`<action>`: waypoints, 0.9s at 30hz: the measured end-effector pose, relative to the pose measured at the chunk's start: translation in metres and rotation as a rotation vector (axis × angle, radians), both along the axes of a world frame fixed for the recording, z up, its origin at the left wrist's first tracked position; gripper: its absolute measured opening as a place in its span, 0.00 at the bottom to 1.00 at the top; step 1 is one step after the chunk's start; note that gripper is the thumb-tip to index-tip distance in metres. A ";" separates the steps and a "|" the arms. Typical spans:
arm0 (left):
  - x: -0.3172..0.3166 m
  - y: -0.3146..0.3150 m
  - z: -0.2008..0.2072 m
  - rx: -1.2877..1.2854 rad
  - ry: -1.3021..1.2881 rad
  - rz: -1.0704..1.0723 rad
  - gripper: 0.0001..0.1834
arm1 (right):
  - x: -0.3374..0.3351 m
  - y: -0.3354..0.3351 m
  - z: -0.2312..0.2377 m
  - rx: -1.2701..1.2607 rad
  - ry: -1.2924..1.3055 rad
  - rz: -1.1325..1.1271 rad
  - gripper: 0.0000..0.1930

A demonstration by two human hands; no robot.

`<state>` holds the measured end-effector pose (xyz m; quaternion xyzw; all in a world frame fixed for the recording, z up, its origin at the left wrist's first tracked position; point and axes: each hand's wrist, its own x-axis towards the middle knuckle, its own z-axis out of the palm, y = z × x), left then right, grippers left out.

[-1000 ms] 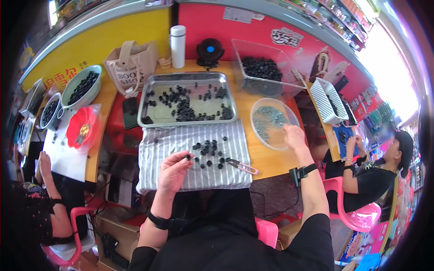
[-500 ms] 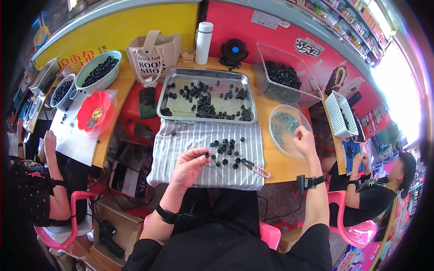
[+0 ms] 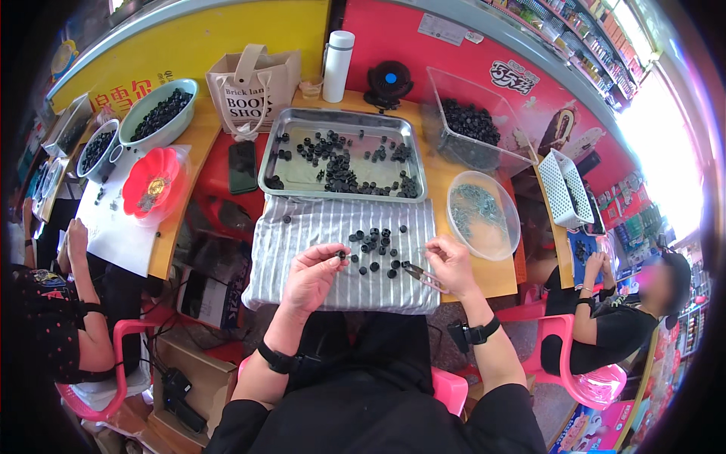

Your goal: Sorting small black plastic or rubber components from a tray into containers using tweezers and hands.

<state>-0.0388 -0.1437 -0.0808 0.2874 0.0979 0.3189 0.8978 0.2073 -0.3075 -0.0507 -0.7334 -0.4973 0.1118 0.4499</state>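
Note:
My left hand (image 3: 311,276) pinches a small black round cap (image 3: 341,255) between thumb and fingertips, above the striped grey cloth (image 3: 276,250). Over the right part of that cloth is my right hand (image 3: 451,265), its thumb and finger pressed together; whatever they pinch is too small to make out. Between the hands lies a loose group of similar black caps (image 3: 373,267). A pair of small pink-handled snips (image 3: 425,278) rests beside them, partly under my right hand. To the right stands a clear round tub (image 3: 512,242) with many fine, thin greenish-grey pieces.
Behind the cloth sits a metal tray (image 3: 302,115) of black caps. Around it are a phone (image 3: 243,167), a tote bag (image 3: 253,87), a white bottle (image 3: 338,66), a black fan (image 3: 389,83) and a clear bin (image 3: 446,155) of caps. People sit at either side.
My right hand has moved left and nearer, from the clear tub to over the cloth beside the snips. My left hand still pinches the cap, nearly in place.

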 end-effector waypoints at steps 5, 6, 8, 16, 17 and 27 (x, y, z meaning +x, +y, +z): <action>-0.002 0.002 0.000 0.037 0.013 0.018 0.14 | -0.003 -0.005 -0.002 0.126 -0.330 0.022 0.08; -0.003 0.003 -0.001 0.039 0.017 0.026 0.14 | -0.003 -0.003 0.000 0.112 -0.474 0.059 0.08; -0.001 0.002 -0.002 0.053 0.002 0.018 0.14 | -0.006 -0.001 0.005 0.105 -0.614 0.104 0.08; -0.002 0.001 -0.003 0.015 -0.013 -0.003 0.14 | -0.015 0.000 0.012 -0.074 -0.752 0.123 0.07; -0.003 0.001 -0.003 0.007 -0.006 -0.011 0.14 | -0.013 -0.001 0.010 -0.075 -0.752 0.127 0.07; -0.002 0.002 -0.006 -0.014 -0.029 -0.038 0.14 | -0.062 0.007 0.008 0.239 0.382 0.012 0.05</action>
